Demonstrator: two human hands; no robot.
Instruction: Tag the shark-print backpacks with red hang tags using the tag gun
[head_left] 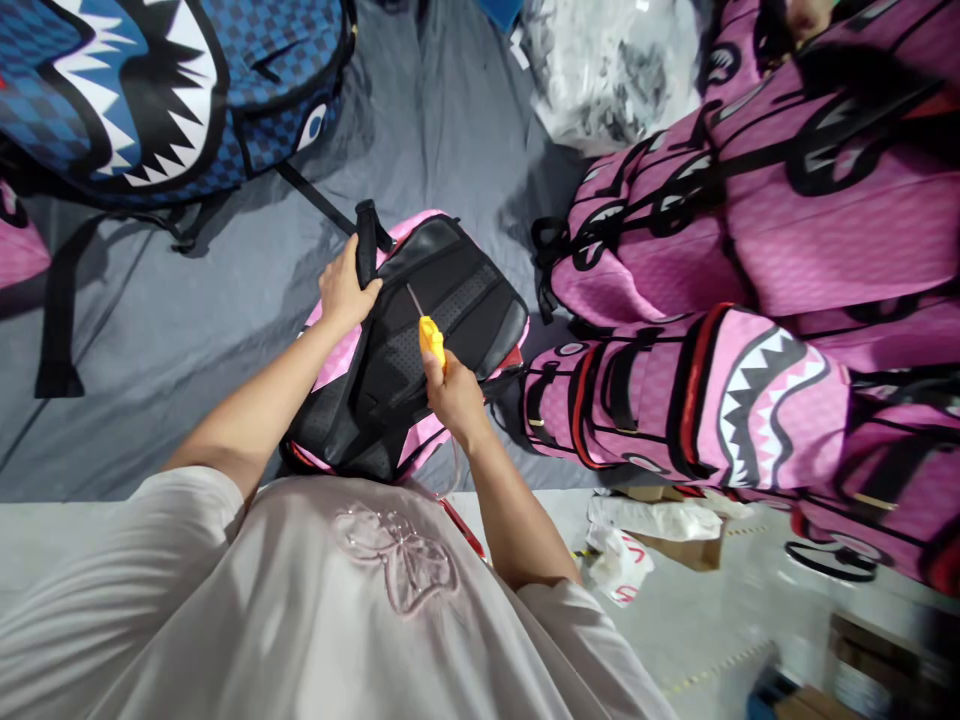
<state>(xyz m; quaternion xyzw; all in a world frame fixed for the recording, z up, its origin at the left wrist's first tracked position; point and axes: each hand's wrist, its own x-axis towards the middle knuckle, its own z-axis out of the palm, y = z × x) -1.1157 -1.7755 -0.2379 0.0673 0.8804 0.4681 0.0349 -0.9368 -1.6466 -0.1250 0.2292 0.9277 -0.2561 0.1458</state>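
Note:
A pink backpack (439, 300) lies back-side up in front of me, its black padded back panel facing me. My left hand (343, 292) grips the black top strap (366, 240) of this backpack at its upper left. My right hand (450, 392) is shut on a small tool with a yellow handle (432, 338); its thin metal tip points up and rests on the black back panel. The backpack sits on a grey cloth-covered table (225, 290).
A blue shark-mouth backpack (172, 90) lies at the upper left. A pile of pink shark-mouth backpacks (750, 280) fills the right side. A clear plastic bag (607, 70) sits at the top. Paper and cardboard scraps (660, 530) lie on the floor at the lower right.

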